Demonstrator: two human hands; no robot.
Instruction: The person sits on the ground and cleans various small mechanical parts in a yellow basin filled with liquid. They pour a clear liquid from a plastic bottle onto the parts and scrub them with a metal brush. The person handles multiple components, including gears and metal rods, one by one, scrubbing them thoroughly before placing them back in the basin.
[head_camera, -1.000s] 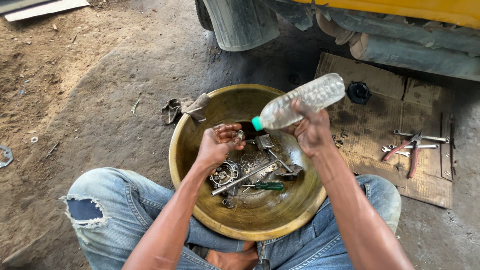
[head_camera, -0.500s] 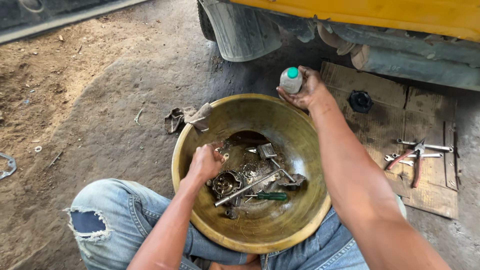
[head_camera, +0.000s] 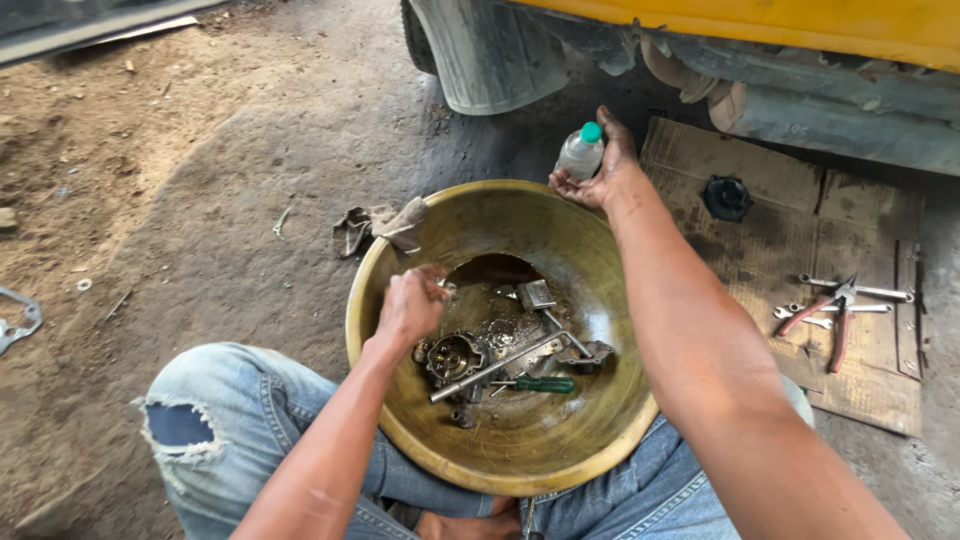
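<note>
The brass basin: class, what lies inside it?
Inside the brass basin: a round metal housing, a long metal rod, a green-handled screwdriver and dark liquid. The left hand reaches in, hiding whatever is beneath it.

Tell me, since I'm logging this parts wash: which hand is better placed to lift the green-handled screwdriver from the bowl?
Probably the left hand: it's inside the brass bowl, near the screwdriver. The right hand grips a plastic bottle beyond the rim.

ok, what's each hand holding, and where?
Right hand grips the plastic bottle around its body. Left hand is closed inside the bowl; its contents can't be told.
</note>
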